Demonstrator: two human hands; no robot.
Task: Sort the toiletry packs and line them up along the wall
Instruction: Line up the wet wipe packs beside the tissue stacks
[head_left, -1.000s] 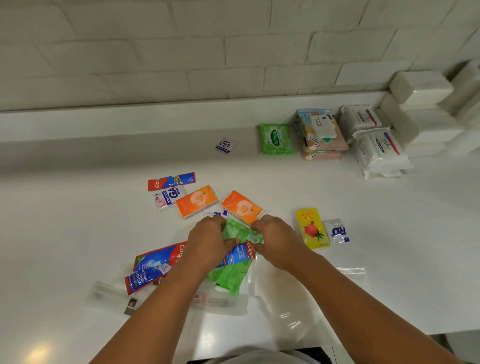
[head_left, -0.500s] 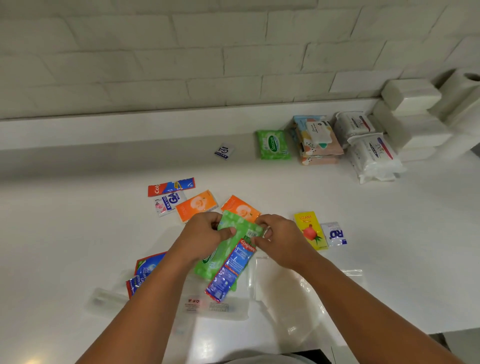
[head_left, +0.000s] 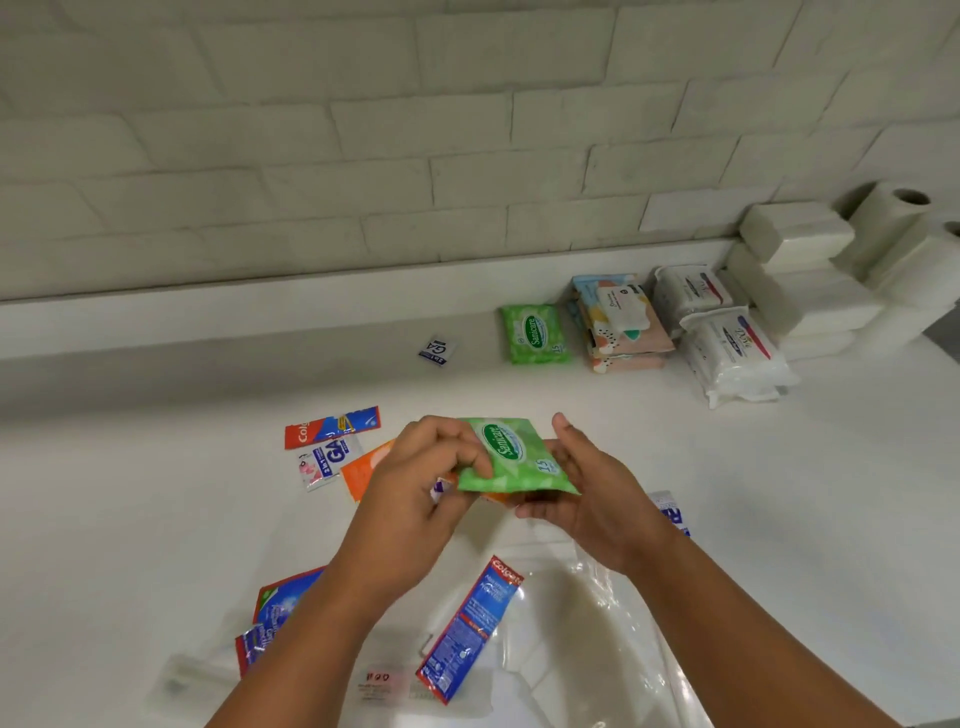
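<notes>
Above the white counter (head_left: 156, 519), both hands hold a green wipes pack (head_left: 511, 460). My left hand (head_left: 426, 467) pinches its left edge, and my right hand (head_left: 582, 483) cups it from below and the right. A second green wipes pack (head_left: 535, 333) lies by the wall ledge, beside a stack of patterned packs (head_left: 621, 322), white wipes packs (head_left: 727, 343) and a small sachet (head_left: 438, 351). A toothpaste sachet (head_left: 470, 623) lies under my forearms. Orange packs are mostly hidden behind my left hand.
Loose on the counter lie a red-blue toothpaste sachet (head_left: 332, 427), a GA sachet (head_left: 327, 460), another toothpaste pack (head_left: 275, 618) and clear plastic bags (head_left: 587, 623). White tissue blocks (head_left: 795, 244) and paper rolls (head_left: 898, 223) stand at the far right.
Both hands lifted the green wipes pack off the pile and turned it label up. The toothpaste sachet that lay on it slid off and now lies nearer the front edge.
</notes>
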